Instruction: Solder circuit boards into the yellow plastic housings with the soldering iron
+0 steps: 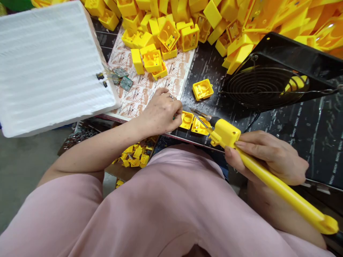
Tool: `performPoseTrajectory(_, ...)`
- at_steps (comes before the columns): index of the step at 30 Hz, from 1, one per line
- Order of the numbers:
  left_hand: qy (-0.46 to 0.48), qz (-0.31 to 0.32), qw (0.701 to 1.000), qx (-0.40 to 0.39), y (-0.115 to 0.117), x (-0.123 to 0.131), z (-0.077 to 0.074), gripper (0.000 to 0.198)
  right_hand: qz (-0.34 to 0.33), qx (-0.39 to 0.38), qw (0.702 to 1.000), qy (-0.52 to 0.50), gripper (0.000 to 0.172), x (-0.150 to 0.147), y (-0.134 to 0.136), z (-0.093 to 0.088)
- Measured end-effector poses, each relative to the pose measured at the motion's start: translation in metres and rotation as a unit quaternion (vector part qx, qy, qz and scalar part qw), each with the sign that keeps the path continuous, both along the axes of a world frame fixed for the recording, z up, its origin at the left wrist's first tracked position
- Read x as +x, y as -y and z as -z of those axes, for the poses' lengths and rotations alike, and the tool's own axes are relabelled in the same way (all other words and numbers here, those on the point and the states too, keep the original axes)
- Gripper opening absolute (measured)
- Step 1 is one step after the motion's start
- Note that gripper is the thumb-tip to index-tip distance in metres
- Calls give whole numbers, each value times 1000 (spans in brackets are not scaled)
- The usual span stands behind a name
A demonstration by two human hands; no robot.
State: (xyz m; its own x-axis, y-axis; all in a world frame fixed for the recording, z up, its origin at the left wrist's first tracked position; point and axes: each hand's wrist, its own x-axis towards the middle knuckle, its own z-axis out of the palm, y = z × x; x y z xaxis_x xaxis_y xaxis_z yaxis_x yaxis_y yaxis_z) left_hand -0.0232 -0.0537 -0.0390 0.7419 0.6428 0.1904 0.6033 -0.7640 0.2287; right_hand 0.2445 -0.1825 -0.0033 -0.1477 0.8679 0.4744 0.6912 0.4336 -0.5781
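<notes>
**A:** Head view, lower centre. What does each hand have?

**B:** The left hand (160,114) is curled nearly closed, its fingertips pinched against the first small moulding (187,120) at the near edge of the black bench mat (294,125). Whether it also grips a wire there cannot be told. The right hand (268,157) is wrapped around the yellow soldering iron (292,198). The iron's metal tip lies over the second small moulding (199,126), which is just beside the first.

**A:** And how far does the work seem to have got?

**B:** Judging by the layout, not far. The pile of yellow housings (171,32) along the top of the frame is large, and one single housing (203,89) sits apart at centre. Small circuit boards (123,78) with loose wires lie at centre left, on the patterned paper (150,89). A heap of yellow parts (135,157) shows below the bench edge, but whether these are finished cannot be told.

**A:** What else is on the bench?

**B:** A white foam block (48,64) at upper left and a black fan (264,85) at upper right.
</notes>
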Motion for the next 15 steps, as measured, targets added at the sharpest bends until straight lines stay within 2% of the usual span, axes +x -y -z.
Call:
performPoseTrajectory(4, -12, 7, 1000, -8, 0, 2, 1, 25, -23, 36, 999, -23, 25, -5, 1, 6)
performPoseTrajectory(7, -11, -14, 999, -36, -2, -2, -6, 22, 29, 35, 998, -54, 45, -9, 5, 12)
performPoseTrajectory(9, 13, -58, 997, -58, -7, -11, -15, 27, 55, 38, 997, -49, 56, -9, 7, 15)
performPoseTrajectory(11, 30, -122, 989, -73, -15, -20, -25, 30, 53, 50, 997, -37, 62, -6, 7, 18)
performPoseTrajectory(13, 4, -177, 981, -81, -22, -26, -32, 29, 36, 62, 997, -16, 60, -1, 4, 20)
performPoseTrajectory(15, -56, -207, 973, -83, -28, -25, -33, 37, 27, 75, 997, 3, 55, 2, 0, 20)
